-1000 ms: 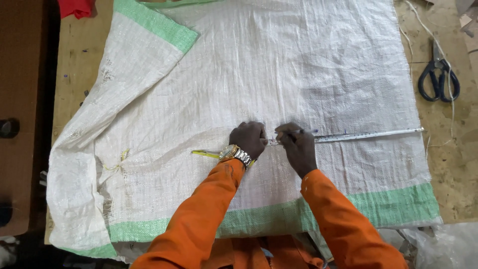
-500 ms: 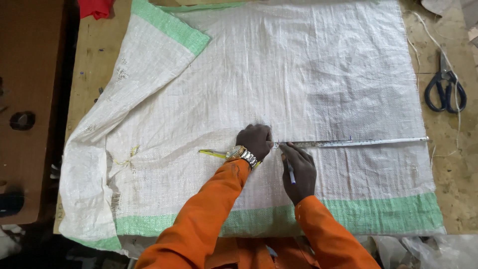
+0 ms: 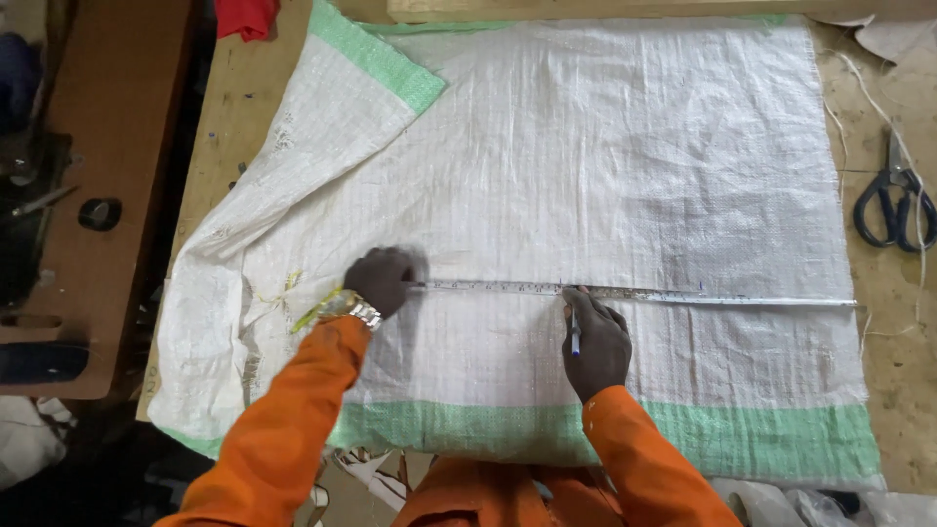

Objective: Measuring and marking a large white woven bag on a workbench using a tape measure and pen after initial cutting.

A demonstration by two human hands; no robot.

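Head view: ruler [image 3: 634,291] lies flat across the white sack [image 3: 605,156]. Left hand [image 3: 381,280] presses its left end, fingers curled down. Right hand [image 3: 595,346] closes its grip on a pen [image 3: 574,332] touching the ruler's edge. Scissors [image 3: 896,200] rest on the table [image 3: 893,390], well apart.

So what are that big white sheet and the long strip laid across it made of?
The white sheet looks like woven plastic sacking: a fine grid weave with a slight sheen and green bands at the edges. The strip, pinned by the left hand while the right hand holds a pen at it, seems to be a thin measuring tape, shiny and marked; metal or plastic, I cannot tell.
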